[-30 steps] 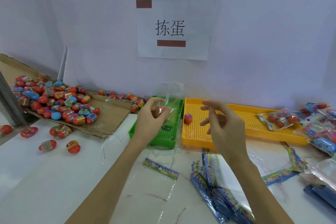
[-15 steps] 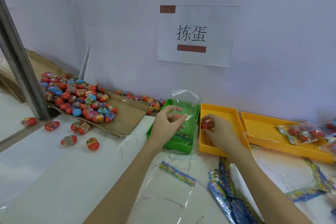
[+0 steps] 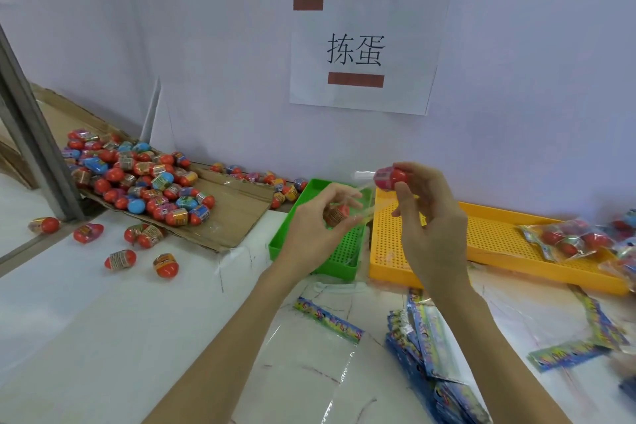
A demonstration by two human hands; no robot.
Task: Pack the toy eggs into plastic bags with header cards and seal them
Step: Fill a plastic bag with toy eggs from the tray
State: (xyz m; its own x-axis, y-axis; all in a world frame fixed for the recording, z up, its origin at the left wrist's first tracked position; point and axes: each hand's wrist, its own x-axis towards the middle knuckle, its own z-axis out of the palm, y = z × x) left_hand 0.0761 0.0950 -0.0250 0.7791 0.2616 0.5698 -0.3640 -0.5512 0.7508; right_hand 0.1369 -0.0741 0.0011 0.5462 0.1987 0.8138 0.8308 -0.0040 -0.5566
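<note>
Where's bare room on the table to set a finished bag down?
Free: white tabletop in front of the loose eggs, left of the left forearm; the orange tray's middle. Crowded: egg-covered cardboard, header-card stack, packed bags at right.

- Bare white table (image 3: 86, 337) lies open at the near left.
- Loose eggs (image 3: 120, 259) dot its far edge, with a cardboard sheet (image 3: 237, 213) heaped with eggs behind.
- A green tray (image 3: 340, 251) and a yellow tray (image 3: 499, 244) line the wall.
- Stacked bags (image 3: 433, 354) crowd the near right.
</note>
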